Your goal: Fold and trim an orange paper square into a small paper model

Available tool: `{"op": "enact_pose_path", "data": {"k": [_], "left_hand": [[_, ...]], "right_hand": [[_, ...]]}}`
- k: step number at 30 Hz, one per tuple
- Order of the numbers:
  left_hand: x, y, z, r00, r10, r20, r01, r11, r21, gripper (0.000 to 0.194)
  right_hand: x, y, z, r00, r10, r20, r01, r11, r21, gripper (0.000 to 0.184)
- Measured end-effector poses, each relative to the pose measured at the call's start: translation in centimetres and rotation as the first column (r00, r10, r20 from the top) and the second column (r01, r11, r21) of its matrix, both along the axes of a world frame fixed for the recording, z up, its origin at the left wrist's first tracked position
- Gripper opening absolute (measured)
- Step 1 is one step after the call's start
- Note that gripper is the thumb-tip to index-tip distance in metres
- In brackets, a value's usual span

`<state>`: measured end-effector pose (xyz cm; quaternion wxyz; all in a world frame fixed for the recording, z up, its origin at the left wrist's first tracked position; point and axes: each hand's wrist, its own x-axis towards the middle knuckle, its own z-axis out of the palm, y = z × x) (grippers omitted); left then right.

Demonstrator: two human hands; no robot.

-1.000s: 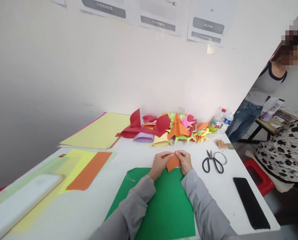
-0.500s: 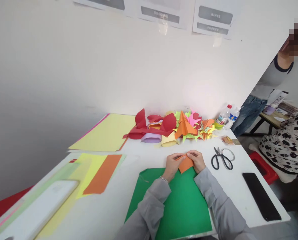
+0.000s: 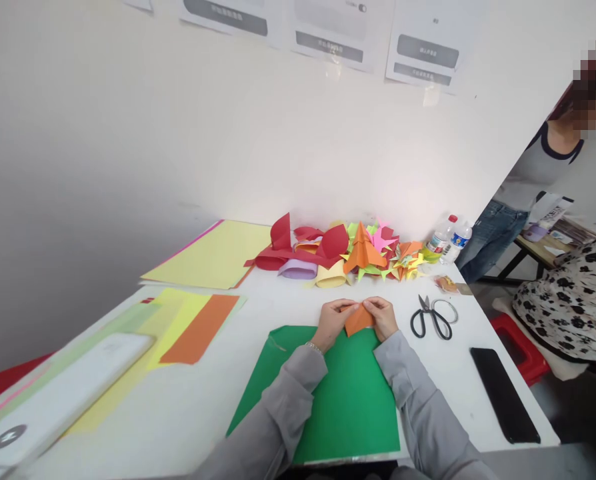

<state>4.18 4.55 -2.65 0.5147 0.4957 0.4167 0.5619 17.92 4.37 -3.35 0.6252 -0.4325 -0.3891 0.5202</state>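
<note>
A small piece of folded orange paper (image 3: 359, 321) is held up between my two hands. My left hand (image 3: 332, 321) pinches its upper left edge. On the upper right edge, the fingers of my right hand (image 3: 383, 316) are closed, with both thumbs close together near the top. Below them a large green sheet (image 3: 348, 400) lies flat on the white table, under my forearms. Black-handled scissors (image 3: 431, 319) rest to the right of my right hand, their blades pointing away from me.
Behind my hands stand folded paper shapes, among them an orange paper plane (image 3: 362, 250). Two bottles (image 3: 441, 237) stand against the wall. A black phone (image 3: 504, 395) lies at right. Coloured sheets (image 3: 201, 330) and a white device (image 3: 68, 393) lie left. A person (image 3: 538, 160) stands beyond.
The camera view has shifted slightly, so table and hands appear a little further left. Both hands keep their pinch on the orange paper, which is tilted a little differently.
</note>
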Motion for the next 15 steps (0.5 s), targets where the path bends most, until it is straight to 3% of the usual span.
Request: {"op": "enact_pose_path", "data": {"k": [15], "left_hand": [[-0.03, -0.07, 0.53, 1.000, 0.020, -0.021, -0.020, 0.999, 0.029, 0.016]], "right_hand": [[-0.40, 0.13, 0.07, 1.000, 0.007, 0.020, -0.007, 1.000, 0.003, 0.021]]}}
